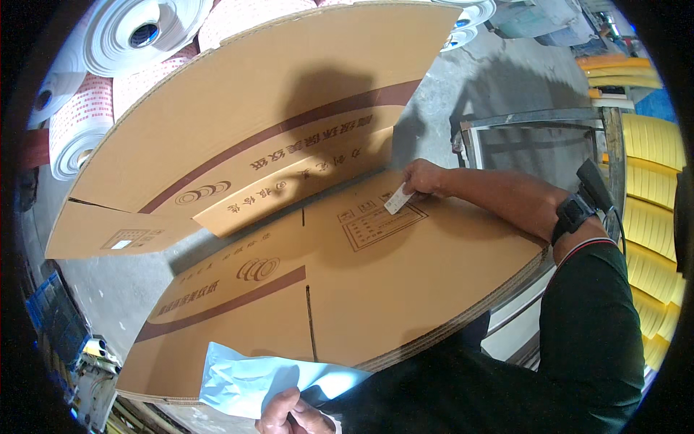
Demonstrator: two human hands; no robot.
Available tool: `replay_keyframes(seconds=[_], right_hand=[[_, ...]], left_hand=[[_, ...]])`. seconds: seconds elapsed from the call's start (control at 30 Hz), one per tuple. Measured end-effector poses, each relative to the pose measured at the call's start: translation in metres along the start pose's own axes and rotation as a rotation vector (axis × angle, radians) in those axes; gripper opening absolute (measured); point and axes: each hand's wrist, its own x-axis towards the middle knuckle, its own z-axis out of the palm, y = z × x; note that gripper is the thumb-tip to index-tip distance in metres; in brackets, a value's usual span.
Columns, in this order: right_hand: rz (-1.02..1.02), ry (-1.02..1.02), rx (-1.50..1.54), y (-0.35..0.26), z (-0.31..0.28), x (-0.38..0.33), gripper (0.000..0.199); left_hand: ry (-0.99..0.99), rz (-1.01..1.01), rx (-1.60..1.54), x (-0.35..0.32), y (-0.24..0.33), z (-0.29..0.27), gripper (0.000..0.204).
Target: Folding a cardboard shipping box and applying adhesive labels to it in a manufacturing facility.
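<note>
A flattened brown cardboard carton [434,267] with dark printing lies in front of me, on what looks like a stack of the same. My right hand [426,179] pinches a small white label [399,199] against the carton, at the edge of its printed box outline. Down at the lower edge, my left hand [293,418] has its fingers curled at a wrinkled light blue sheet [249,376], which it grips. That sheet spreads over the carton's near edge. Part of the left hand is cut off by the picture's edge.
Another flat carton [253,94] leans up behind, with a small white label [121,244] on its left part. White rolls [137,36] are piled at the far left. A grey metal frame [531,119] and stacked yellow pieces [650,195] stand on the right.
</note>
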Motion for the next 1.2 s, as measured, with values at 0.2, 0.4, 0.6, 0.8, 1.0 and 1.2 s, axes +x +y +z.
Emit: replay_keyframes(seconds=[0.2,0.4,0.6,0.8,1.0,1.2], right_hand=[[-0.073,-0.048,-0.063,-0.006,-0.001,-0.004,0.016],[-0.135,-0.177,-0.226,-0.003,-0.006,0.003,0.016],[0.008,-0.024,-0.024,-0.025,0.002,-0.016,0.013],[-0.066,-0.042,-0.100,-0.025,0.004,-0.015,0.012],[-0.138,-0.006,-0.437,-0.019,0.009,-0.007,0.025],[-0.313,0.041,-0.708,-0.021,0.017,-0.013,0.032]], left_hand=[[0.008,0.020,0.027,0.005,0.004,0.002,0.015],[0.014,0.024,0.037,0.005,0.004,0.003,0.015],[0.040,0.023,0.063,0.002,0.004,0.004,0.014],[0.164,-0.055,0.034,-0.014,-0.010,0.011,0.020],[0.155,-0.036,0.011,-0.016,-0.013,0.010,0.019],[0.153,-0.102,0.077,-0.019,-0.009,0.009,0.019]])
